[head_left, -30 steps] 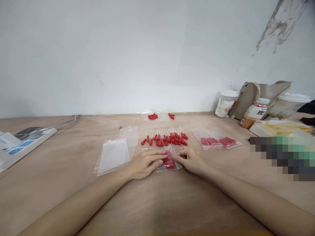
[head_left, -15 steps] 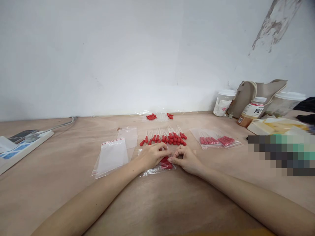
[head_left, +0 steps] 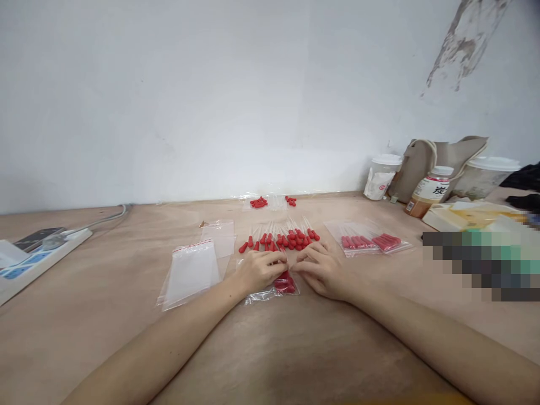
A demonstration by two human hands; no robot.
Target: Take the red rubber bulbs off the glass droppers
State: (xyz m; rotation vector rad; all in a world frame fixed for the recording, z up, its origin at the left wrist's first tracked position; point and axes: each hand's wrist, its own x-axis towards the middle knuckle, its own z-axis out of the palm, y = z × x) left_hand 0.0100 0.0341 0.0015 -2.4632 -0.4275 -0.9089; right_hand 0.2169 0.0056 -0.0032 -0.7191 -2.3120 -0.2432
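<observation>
Left hand (head_left: 260, 273) first: bent low over the clear plastic bag (head_left: 259, 296), w/ fingers drawn in and tips down at the bagged red bulbs (head_left: 285, 284). Can't tell if pinching film or just pressing. Over to the right hand (head_left: 321, 274): loosely curled, w/ fingertips just beside the bag's R edge, facing the left ones across a narrow gap. Contact w/ film? Can't tell.

Now for trouble, prob. of three kinds. First, poss. slip: thin, slick film on a smooth tabletop (head_left: 253, 349), easily shoved askew by uneven pressure. Second, poss. snag: creased film or a bulb caught at the mouth, tho can't make out any mouth from here. Third, likely scatter: loose red-bulbed droppers (head_left: 297, 239) just beyond the fingers, near enough for a stray nudge and prob. quick to roll. Worth watching the slim stems too, maybe easily bent or snapped under a heavy press; can't tell glass from plastic.

As for looks: lying flat mid-table, btwn the hands, clear and shiny, crinkled at the L end, partly hidden under the left hand. Bulbs bunched at the near R end, deep red thru the film. Off to the R, much the same look in two filled bags (head_left: 336, 229); to the L, flat clear bags (head_left: 192, 270) w/ a red line along one top edge.
</observation>
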